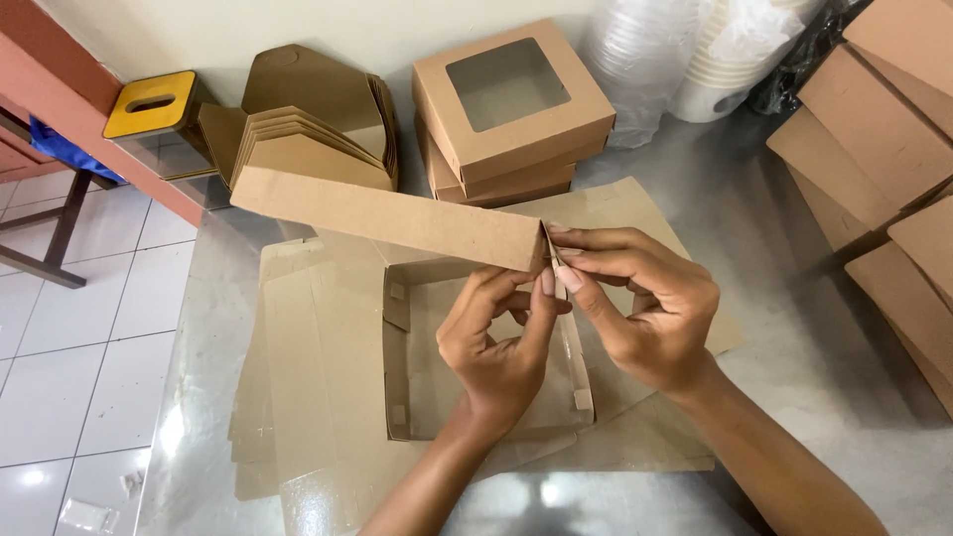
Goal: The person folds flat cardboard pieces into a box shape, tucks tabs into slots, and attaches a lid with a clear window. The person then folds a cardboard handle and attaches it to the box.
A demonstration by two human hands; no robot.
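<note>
Left hand (501, 342) and right hand (650, 308) meet over the flat card sheets (318, 397) near the table's (794, 397) front edge, above the tray (417, 357). Both pinch the right end of the panel (387, 215). Its long axis runs up-left, toward the window boxes (511, 104) at the far edge.

- You are working under bright, even light.
- Glare is showing on the steel table (784, 328) and floor tiles (60, 387).
- Edges are bowing slightly; focus is holding sharp.
</note>
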